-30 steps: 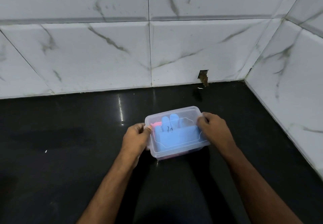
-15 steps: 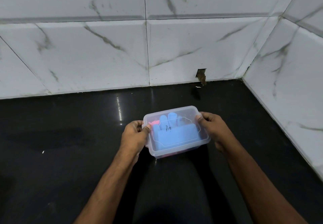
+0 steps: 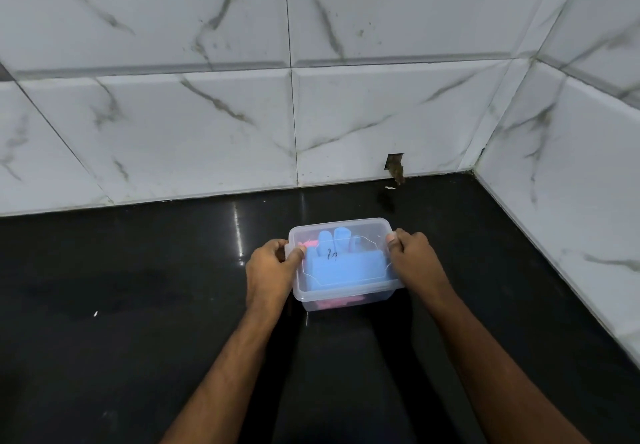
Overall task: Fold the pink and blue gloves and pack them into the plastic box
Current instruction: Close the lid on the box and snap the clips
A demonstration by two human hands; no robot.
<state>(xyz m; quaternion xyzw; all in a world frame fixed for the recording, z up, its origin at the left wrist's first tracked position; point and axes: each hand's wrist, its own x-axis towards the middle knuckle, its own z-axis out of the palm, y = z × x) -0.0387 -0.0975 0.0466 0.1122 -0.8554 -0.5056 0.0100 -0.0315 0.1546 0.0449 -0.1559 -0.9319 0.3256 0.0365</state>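
A clear plastic box (image 3: 346,296) with its clear lid on stands on the black counter. Through the lid I see the folded blue glove (image 3: 343,263) on top. The pink glove (image 3: 337,303) shows beneath it through the front wall, and a pink bit peeks out at the back left. My left hand (image 3: 272,270) grips the box's left end, thumb on the lid. My right hand (image 3: 414,260) grips the right end, thumb on the lid's corner.
The glossy black counter (image 3: 138,287) runs to a white marble-tiled wall (image 3: 207,125) at the back and another on the right (image 3: 571,201). A small broken hole (image 3: 394,166) sits at the back wall's base.
Both hands have stayed on the box's ends. The box sits in nearly the same place, its lid pressed down; only the view has shifted slightly.
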